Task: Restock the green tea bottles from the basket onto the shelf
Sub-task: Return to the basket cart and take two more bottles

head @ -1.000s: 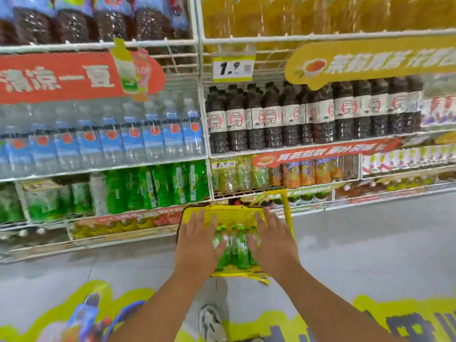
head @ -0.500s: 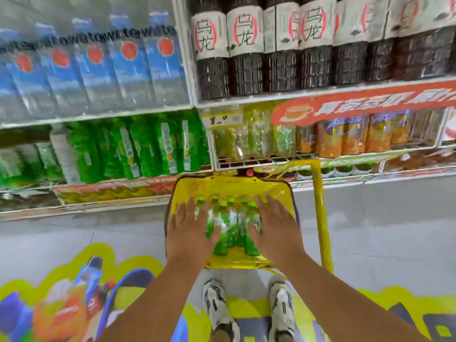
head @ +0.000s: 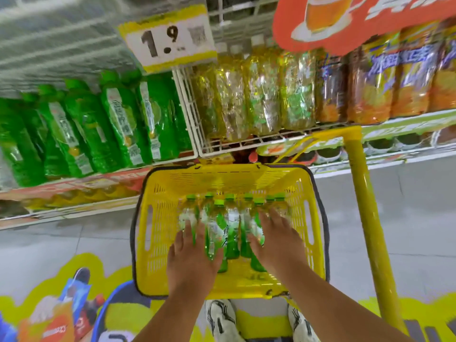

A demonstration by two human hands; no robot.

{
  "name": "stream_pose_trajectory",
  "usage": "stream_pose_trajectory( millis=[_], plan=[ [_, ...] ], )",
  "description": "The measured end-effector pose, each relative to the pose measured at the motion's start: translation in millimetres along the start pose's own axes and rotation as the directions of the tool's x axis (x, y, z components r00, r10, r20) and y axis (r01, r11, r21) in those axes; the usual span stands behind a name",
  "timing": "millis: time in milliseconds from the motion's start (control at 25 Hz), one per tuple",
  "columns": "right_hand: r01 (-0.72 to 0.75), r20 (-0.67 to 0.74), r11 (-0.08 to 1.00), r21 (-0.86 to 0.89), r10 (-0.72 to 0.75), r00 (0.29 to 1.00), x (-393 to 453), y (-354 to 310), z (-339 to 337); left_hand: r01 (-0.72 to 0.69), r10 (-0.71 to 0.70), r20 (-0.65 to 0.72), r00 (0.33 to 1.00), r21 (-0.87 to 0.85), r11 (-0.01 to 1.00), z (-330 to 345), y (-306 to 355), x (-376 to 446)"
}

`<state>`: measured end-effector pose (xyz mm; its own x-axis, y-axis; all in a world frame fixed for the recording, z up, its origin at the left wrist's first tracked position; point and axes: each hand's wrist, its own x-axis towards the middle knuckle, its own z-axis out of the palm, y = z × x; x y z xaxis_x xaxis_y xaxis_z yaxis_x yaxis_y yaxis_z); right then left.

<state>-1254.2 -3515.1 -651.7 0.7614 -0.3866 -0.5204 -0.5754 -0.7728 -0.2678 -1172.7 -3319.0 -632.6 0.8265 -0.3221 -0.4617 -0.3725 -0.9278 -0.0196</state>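
Note:
A yellow plastic basket [head: 162, 225] stands on the floor in front of the shelf. Several green tea bottles [head: 230, 233] with green caps lie side by side in it, caps toward the shelf. My left hand [head: 191, 257] lies flat on the left bottles, fingers spread. My right hand [head: 277, 240] rests on the right bottles the same way. Neither hand has closed around a bottle. The shelf [head: 202, 149] behind the basket holds green-wrapped bottles [head: 118, 124] at the left and yellow-green tea bottles [head: 259, 95] in a white wire bay.
The basket's yellow pull handle [head: 365, 218] rises at the right. A 1.9 price tag [head: 170, 37] hangs above the wire bay. Orange-labelled bottles [head: 394, 77] fill the shelf's right. My two shoes [head: 224, 319] stand behind the basket on a grey floor with a colourful sticker [head: 61, 312].
The view has dropped and moved closer to the basket and lower shelf. Both hands stay on the bottles and have slid slightly toward the bottle bases.

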Motion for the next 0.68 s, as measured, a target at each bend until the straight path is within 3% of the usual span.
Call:
stream_pose_trajectory(
  millis=[320, 560, 680],
  plan=[
    [-0.12, 0.065, 0.98, 0.158, 0.111, 0.992, 15, 0, 37, 0.106, -0.093, 0.08, 0.992, -0.175, 0.979, 43, 19, 21],
    [-0.344, 0.119, 0.871, 0.351, 0.323, 0.939, 29, -14, 52, 0.252, -0.193, 0.182, 0.964, -0.395, 0.883, 57, 27, 42],
    [-0.386, 0.081, 0.851, 0.355, 0.384, 0.92, 31, -23, 60, 0.262, -0.192, 0.198, 0.961, -0.436, 0.861, 67, 24, 49]
  ],
)
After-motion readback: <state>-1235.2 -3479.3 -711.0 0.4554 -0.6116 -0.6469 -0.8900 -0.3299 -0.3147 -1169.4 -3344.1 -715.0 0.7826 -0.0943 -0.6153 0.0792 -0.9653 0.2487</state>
